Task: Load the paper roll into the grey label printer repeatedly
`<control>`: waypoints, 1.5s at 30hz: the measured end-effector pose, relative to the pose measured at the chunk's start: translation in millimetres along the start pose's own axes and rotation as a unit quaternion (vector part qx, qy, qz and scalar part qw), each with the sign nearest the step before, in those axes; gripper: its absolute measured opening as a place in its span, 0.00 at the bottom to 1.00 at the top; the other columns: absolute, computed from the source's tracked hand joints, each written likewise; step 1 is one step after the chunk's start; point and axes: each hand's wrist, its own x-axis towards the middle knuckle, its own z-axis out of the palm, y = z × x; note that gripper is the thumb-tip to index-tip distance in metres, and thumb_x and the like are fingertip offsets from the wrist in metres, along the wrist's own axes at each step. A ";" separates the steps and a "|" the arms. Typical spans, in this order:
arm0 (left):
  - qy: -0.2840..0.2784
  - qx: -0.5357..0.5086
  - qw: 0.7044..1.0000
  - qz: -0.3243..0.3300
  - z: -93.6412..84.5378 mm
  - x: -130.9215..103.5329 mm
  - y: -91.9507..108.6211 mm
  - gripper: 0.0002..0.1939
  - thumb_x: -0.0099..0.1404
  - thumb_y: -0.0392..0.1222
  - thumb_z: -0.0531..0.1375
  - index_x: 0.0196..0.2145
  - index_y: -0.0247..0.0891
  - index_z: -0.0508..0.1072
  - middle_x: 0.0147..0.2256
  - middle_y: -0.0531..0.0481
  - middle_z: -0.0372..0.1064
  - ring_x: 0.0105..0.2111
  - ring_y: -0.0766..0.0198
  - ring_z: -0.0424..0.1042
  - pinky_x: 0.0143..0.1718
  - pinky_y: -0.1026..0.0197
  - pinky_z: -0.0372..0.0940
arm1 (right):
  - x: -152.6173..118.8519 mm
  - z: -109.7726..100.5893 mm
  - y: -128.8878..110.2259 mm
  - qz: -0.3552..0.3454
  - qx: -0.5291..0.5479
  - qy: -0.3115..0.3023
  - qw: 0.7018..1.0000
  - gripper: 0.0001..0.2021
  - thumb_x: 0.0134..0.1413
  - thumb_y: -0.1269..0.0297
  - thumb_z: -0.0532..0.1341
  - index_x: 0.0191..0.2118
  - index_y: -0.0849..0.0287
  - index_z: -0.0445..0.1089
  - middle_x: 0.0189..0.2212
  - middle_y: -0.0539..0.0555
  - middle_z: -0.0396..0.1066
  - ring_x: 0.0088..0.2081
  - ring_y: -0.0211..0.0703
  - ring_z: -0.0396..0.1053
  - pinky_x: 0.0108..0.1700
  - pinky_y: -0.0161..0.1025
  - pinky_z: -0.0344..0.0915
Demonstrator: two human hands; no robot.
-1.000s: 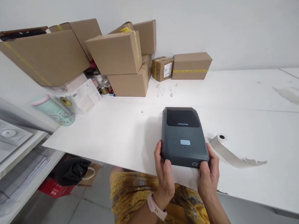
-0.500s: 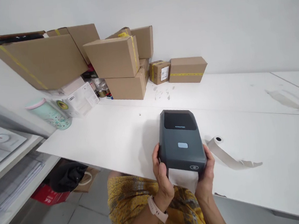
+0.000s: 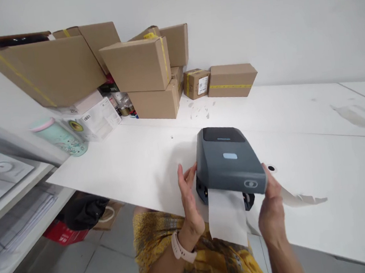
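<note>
While its lid (image 3: 205, 171) stands raised at the near end, the dark grey label printer (image 3: 234, 176) sits at the table's (image 3: 322, 165) near edge, baring black inner parts on both sides. A white paper strip (image 3: 227, 216) runs out from under the lid and hangs over the edge. The right hand (image 3: 271, 209) clasps the lid's near right corner, its fingertips mostly hidden behind. At the left side, the left hand (image 3: 189, 205) is spread, thumb apart from fingers; whether those fingertips touch the lid, I cannot tell.

Just right of the printer lies a paper roll (image 3: 271, 168), partly behind the right hand, its torn tail trailing across the table. Against the wall, a small carton (image 3: 197, 84) and a longer carton (image 3: 232, 81) are taped in yellow, contents hidden. Left of them rise stacked cartons (image 3: 136, 67), with small jars (image 3: 124, 111) tucked between these and a white box (image 3: 99, 119). Beside that box, a mint tumbler (image 3: 61, 137) wears its cap, contents unseen.
</note>
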 end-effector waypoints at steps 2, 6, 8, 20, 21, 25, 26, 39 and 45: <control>-0.026 0.027 0.999 0.029 2.7 19.3 12.4 0.37 0.73 0.64 0.42 0.73 0.47 0.41 0.68 0.43 0.58 0.70 0.51 0.53 0.71 0.45 0.46 | 23.6 -8.7 -13.8 -0.053 -0.086 -0.002 0.995 0.34 0.67 0.38 0.36 0.70 0.44 0.55 0.67 0.57 0.57 0.71 0.64 0.47 0.69 0.71 0.39; -0.074 0.080 0.993 0.035 8.6 45.4 25.1 0.35 0.75 0.61 0.44 0.73 0.50 0.39 0.69 0.45 0.56 0.72 0.55 0.48 0.73 0.45 0.41 | 78.5 -5.7 -46.7 -0.148 -0.172 -0.002 0.974 0.31 0.70 0.45 0.35 0.72 0.45 0.50 0.64 0.59 0.60 0.72 0.62 0.45 0.68 0.72 0.38; -0.087 0.102 0.991 -0.010 7.4 47.4 21.5 0.35 0.75 0.57 0.49 0.73 0.53 0.39 0.72 0.47 0.49 0.73 0.55 0.44 0.72 0.45 0.41 | 104.4 1.4 -60.4 -0.157 -0.184 0.004 0.970 0.30 0.71 0.48 0.34 0.71 0.47 0.51 0.65 0.58 0.60 0.72 0.59 0.44 0.67 0.72 0.40; -0.084 0.047 0.975 -0.198 -7.8 43.7 -9.3 0.42 0.64 0.43 0.65 0.70 0.48 0.52 0.72 0.46 0.48 0.71 0.49 0.49 0.71 0.46 0.49 | 202.7 43.5 -74.8 -0.118 -0.175 0.015 0.977 0.28 0.69 0.46 0.40 0.63 0.52 0.63 0.63 0.63 0.63 0.68 0.64 0.51 0.64 0.74 0.44; -0.083 0.046 0.975 -0.199 -7.7 43.7 -8.1 0.42 0.63 0.44 0.65 0.70 0.47 0.52 0.72 0.45 0.48 0.71 0.48 0.49 0.71 0.45 0.49 | 205.9 44.5 -73.6 -0.119 -0.173 0.013 0.978 0.28 0.69 0.46 0.40 0.63 0.53 0.63 0.63 0.64 0.63 0.68 0.65 0.51 0.63 0.74 0.44; -0.080 0.039 0.977 -0.196 -11.0 44.8 -8.3 0.41 0.63 0.50 0.66 0.70 0.49 0.54 0.71 0.44 0.50 0.70 0.47 0.54 0.69 0.46 0.53 | 197.2 38.8 -69.3 -0.128 -0.180 0.000 0.975 0.32 0.67 0.44 0.45 0.69 0.55 0.53 0.67 0.66 0.57 0.69 0.66 0.49 0.63 0.74 0.45; -0.074 0.035 0.977 -0.197 -12.4 47.0 -9.2 0.40 0.64 0.52 0.65 0.69 0.49 0.55 0.70 0.44 0.52 0.69 0.47 0.55 0.68 0.46 0.54 | 189.0 36.3 -67.5 -0.141 -0.184 0.005 0.973 0.33 0.67 0.44 0.47 0.70 0.56 0.50 0.68 0.67 0.55 0.69 0.66 0.49 0.64 0.72 0.46; -0.089 0.061 0.976 -0.186 -14.6 92.3 -29.3 0.31 0.58 0.45 0.67 0.58 0.37 0.70 0.59 0.37 0.69 0.57 0.46 0.70 0.59 0.45 0.64 | 159.9 48.7 -28.2 -0.228 -0.350 -0.445 0.792 0.35 0.52 0.54 0.64 0.66 0.56 0.60 0.66 0.62 0.61 0.65 0.64 0.58 0.62 0.59 0.60; -0.080 0.103 0.979 -0.159 -15.0 91.1 -29.1 0.24 0.58 0.41 0.65 0.53 0.35 0.75 0.52 0.39 0.76 0.51 0.48 0.75 0.54 0.48 0.68 | 149.8 58.7 -59.8 -0.252 -0.448 -0.441 0.736 0.30 0.46 0.66 0.68 0.59 0.57 0.68 0.56 0.64 0.69 0.58 0.65 0.66 0.56 0.57 0.65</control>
